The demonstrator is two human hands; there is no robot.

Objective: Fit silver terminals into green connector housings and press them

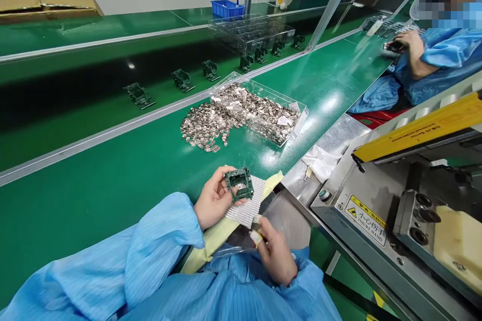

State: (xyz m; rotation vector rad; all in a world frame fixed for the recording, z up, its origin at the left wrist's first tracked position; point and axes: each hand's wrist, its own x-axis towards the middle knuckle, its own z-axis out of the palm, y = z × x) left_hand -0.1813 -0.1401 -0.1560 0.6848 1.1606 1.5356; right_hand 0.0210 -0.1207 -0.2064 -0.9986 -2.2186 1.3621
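My left hand [214, 198] grips a dark green circuit board assembly [246, 193] with a square opening, its fingers closed around the left side. Under the board lies a sheet of small whitish labels [244, 213] in a grid, with yellow tape [203, 246] running along and past it. At the sheet's lower right corner is my right hand [276, 253], its fingers bent and tips close together. Coverings are on two of its fingertips. Whatever those fingers hold, if anything, is too small to make out.
A clear tray [301, 123] of small metal parts stands ahead, beside a loose pile of parts [203, 125]. Several green boards [139, 95] line the belt, near stacked clear trays [252, 32]. A machine [361, 200] stands right; a co-worker [448, 55] sits beyond.
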